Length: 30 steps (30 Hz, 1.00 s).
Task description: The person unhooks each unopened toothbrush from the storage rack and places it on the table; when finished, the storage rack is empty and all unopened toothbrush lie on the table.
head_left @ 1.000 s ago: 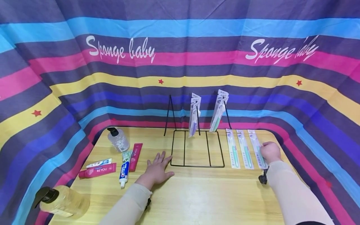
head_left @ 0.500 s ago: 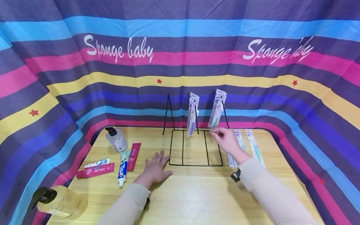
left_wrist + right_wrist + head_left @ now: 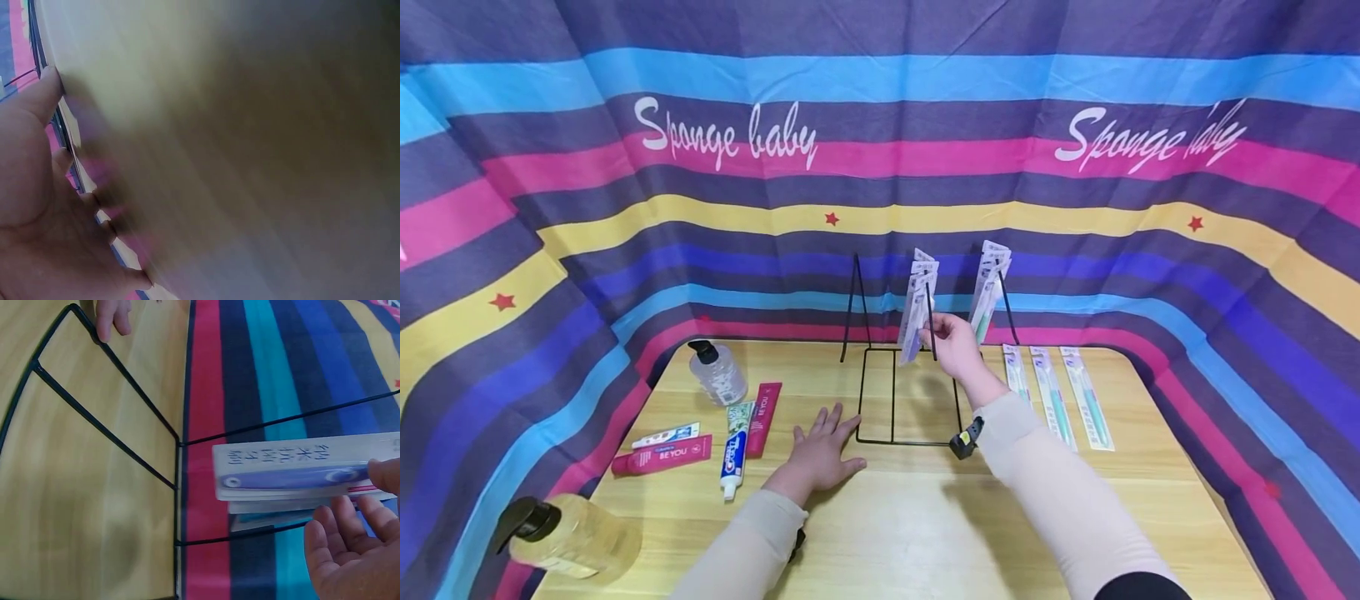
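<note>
A black wire rack [image 3: 925, 441] stands at the back of the wooden table [image 3: 925, 517]. Two bunches of packed toothbrushes hang on it, one left [image 3: 917, 304] and one right [image 3: 988, 287]. My right hand [image 3: 951, 343] is raised at the lower end of the left bunch. In the right wrist view my thumb and loosely straight fingers [image 3: 350, 525] touch the end of a purple toothbrush pack [image 3: 294, 474]. My left hand [image 3: 823, 450] lies flat on the table beside the rack's front left corner [image 3: 75, 309], fingers spread.
Three packed toothbrushes [image 3: 1052, 400] lie side by side right of the rack. Left of it are toothpaste tubes [image 3: 730, 454], red boxes [image 3: 662, 456], a clear pump bottle [image 3: 717, 371] and a yellow pump bottle [image 3: 568, 542]. A striped curtain [image 3: 880, 167] encloses the table.
My right hand left the packs lying at the right, passed the right hanging bunch and rose to the left hanging bunch. My left hand stayed flat on the table.
</note>
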Motion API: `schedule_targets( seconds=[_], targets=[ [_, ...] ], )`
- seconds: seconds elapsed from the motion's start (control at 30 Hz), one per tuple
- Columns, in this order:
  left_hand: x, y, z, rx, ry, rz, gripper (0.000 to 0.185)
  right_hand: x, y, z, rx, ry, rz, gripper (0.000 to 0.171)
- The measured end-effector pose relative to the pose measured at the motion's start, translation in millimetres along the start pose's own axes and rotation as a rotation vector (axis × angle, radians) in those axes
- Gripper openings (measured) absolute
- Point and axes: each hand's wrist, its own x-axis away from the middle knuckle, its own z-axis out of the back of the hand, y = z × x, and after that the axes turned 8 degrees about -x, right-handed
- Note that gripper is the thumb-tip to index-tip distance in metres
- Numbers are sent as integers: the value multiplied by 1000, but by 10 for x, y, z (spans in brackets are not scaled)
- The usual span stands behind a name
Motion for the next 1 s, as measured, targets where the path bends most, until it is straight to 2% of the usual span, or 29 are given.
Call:
schedule_targets(
  seconds=[0.13, 0.37, 0.53, 0.6, 0.7, 0.8, 0.9, 1.0],
  targets=[
    [-6, 21, 20, 1, 5, -5, 79, 36, 22, -10, -5, 42, -13, 15],
    [-22, 34, 46, -9, 5, -14, 79, 144, 26, 22, -14, 88, 11, 16],
    [-39, 33, 46, -4, 0, -12, 79, 255, 58, 60, -86, 145, 37, 9],
    [-36, 32, 44, 1, -2, -6, 79, 332, 67, 85, -149, 155, 7, 6],
    [-23, 25, 21, 12, 1, -5, 79, 513, 120, 178, -211, 108, -81, 9],
    [-2, 19, -9, 20, -2, -11, 79, 766, 242, 340, -242, 14, -182, 17],
    [20, 19, -17, 21, -2, -12, 79, 1030, 432, 579, -300, -92, -241, 21],
    [40, 26, -2, 17, 3, -10, 79, 1275, 601, 898, -345, -156, -304, 22]
  ],
)
